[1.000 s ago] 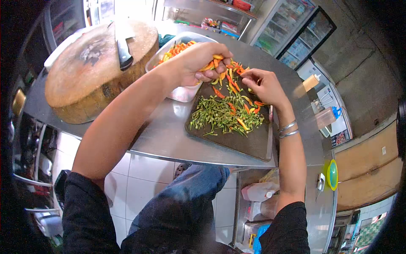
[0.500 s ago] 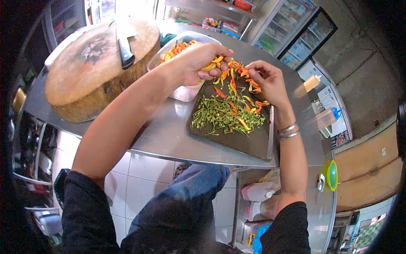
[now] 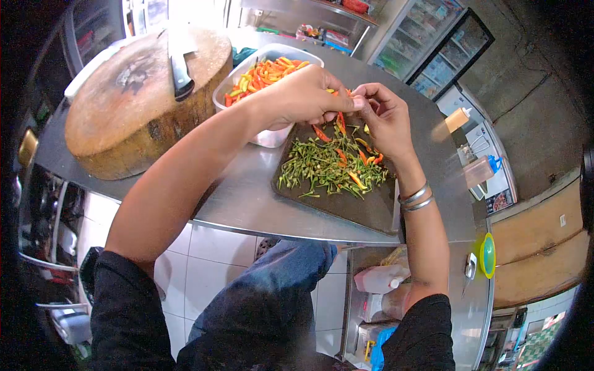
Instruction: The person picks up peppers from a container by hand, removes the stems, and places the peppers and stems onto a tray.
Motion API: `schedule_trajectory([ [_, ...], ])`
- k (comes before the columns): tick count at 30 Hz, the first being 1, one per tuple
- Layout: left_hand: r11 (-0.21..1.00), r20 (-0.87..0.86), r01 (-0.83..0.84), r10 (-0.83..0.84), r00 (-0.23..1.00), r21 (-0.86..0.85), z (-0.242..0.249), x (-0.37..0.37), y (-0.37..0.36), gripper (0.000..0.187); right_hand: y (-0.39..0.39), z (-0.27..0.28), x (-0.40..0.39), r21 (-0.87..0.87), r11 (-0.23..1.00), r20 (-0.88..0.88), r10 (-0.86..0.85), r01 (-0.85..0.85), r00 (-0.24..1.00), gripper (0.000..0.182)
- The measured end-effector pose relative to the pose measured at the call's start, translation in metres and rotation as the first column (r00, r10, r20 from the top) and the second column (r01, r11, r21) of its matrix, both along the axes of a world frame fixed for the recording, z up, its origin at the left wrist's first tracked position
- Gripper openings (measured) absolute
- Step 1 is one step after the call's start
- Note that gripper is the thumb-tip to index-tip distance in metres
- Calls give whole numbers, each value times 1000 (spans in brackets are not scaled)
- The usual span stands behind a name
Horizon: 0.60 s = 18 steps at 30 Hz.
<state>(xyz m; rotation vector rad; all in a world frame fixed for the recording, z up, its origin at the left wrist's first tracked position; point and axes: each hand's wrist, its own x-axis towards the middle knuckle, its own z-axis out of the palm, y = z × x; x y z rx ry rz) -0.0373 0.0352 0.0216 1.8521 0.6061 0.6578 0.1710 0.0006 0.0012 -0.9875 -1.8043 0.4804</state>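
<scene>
My left hand [image 3: 312,98] is closed around chili peppers, whose orange tips barely show between its fingers. Touching it from the right, my right hand [image 3: 385,117] pinches at a chili with thumb and forefinger; the chili is mostly hidden. Below both hands lies a dark tray [image 3: 365,213], bearing a heap of green chili stems [image 3: 331,167] and a few loose red and yellow chilies [image 3: 341,123]. Beside my left forearm, a white plastic tub [image 3: 221,93] holds many orange, red and yellow chilies [image 3: 267,73].
On the steel table [image 3: 238,198], a thick round wooden chopping block [image 3: 124,105] stands at the left, with a cleaver [image 3: 181,74] lying on it. Far right are a squeeze bottle [image 3: 456,120] and a green and yellow bowl [image 3: 487,255]. Shelves with containers [image 3: 378,279] sit under the table.
My left hand has moved right and turned palm-down, hiding most of its chilies. My right hand has shifted slightly left, so the fingertips of both hands now meet.
</scene>
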Motion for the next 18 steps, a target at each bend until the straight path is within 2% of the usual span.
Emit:
schedule_trajectory([
  [1,999,17,1,0,1000,-43,0,0,0,46,-1,0,0,0,1000,-1,-1,1,1000,9],
  [2,999,17,2,-1,1000,-44,0,-1,1,46,-4,1,0,-98,991,-65,85,-91,994,10],
  [3,998,-14,54,-54,998,-33,3,-3,0,45,-6,3,0,-188,964,-138,162,-186,977,11],
  [4,994,-44,106,-107,993,-25,4,-3,-1,44,-7,6,1,-189,965,-138,160,-185,977,11],
  [6,990,-24,133,-134,991,-38,2,-3,2,39,-10,14,9,-235,937,-9,265,-260,964,16],
  [8,986,-3,158,-158,987,-52,-1,-2,5,35,-8,14,19,-260,929,21,279,-265,960,19],
  [10,984,167,94,-68,984,-153,-2,-1,8,25,-7,20,31,-283,919,50,299,-274,953,23],
  [11,984,168,90,-64,984,-152,-1,-2,9,25,-8,27,40,-402,913,299,195,-62,934,22],
  [12,963,199,55,-1,980,-262,1,-2,9,21,-8,31,44,-457,873,537,116,172,835,22],
  [13,928,221,26,61,973,-371,2,-2,10,18,-9,29,45,-458,872,537,116,172,836,22],
  [14,928,221,27,59,974,-371,3,-3,13,18,-11,27,47,-488,869,503,200,85,841,22],
  [15,860,275,74,79,958,-504,4,-5,18,19,-13,26,47,-515,857,467,283,-2,838,23],
  [16,772,325,126,109,939,-623,4,-6,21,22,-14,26,46,-516,857,467,283,-2,838,23],
  [18,763,338,139,109,935,-631,3,-6,24,25,-16,25,40,-569,821,474,280,47,835,22],
])
